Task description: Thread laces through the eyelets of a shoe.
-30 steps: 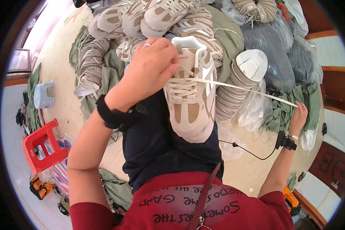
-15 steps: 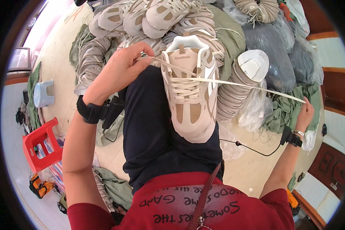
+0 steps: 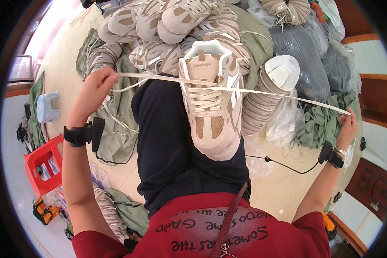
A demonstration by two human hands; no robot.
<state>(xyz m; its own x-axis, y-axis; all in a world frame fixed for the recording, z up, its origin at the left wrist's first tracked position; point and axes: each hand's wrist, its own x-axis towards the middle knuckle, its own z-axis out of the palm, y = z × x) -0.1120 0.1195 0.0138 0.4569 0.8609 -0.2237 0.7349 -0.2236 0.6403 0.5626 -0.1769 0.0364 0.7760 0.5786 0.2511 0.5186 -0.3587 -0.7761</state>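
Observation:
A beige sneaker (image 3: pixel 217 133) with brown mesh and white side stripes rests on my thighs, toe toward me. Its cream shoelace (image 3: pixel 253 91) runs through the lower eyelets, and its two ends stretch out taut to either side. My left hand (image 3: pixel 96 88) is closed on one end, out to the left of my knee. Far out on the right, my right hand (image 3: pixel 348 124) pinches the other end. The upper eyelets near the tongue show no lace across them.
Beige sneakers (image 3: pixel 176 21) lie heaped beyond my knees. A stack of nested shoe pieces (image 3: pixel 262 99) leans right of the sneaker, near grey plastic-wrapped bundles (image 3: pixel 303 60) and green cloth (image 3: pixel 327 120). On the left stand a red stool (image 3: pixel 43 165) and a light blue stool (image 3: pixel 48 106).
My left hand has moved out to the left and slightly down, drawing its lace end long and straight. My right hand has shifted slightly outward, still holding its end.

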